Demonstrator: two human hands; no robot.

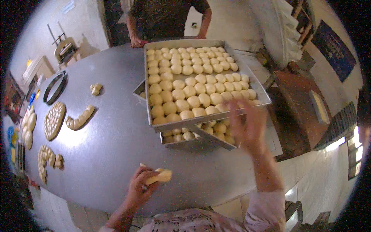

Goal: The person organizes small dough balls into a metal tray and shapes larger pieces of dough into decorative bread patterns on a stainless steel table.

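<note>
My left hand [141, 186] is closed around a pale yellow piece of dough [164, 176], held over the near part of the metal table. Motion blurs my right hand [247, 120], which is over the near right part of the top tray [170, 126]; whether its fingers grip anything is unclear. Rows of smooth round dough balls [189, 91] fill most of that metal tray, with a gap across the middle of its right side. Beneath it sit other trays at different angles, their dough balls [220, 128] partly hidden.
On the left of the metal table [112, 162] lie a round patterned dough piece [55, 120], a curved dough strip [80, 118], a small dough lump [96, 89] and a dark metal ring [55, 87]. Across the table stands another person [164, 19], one hand at its edge.
</note>
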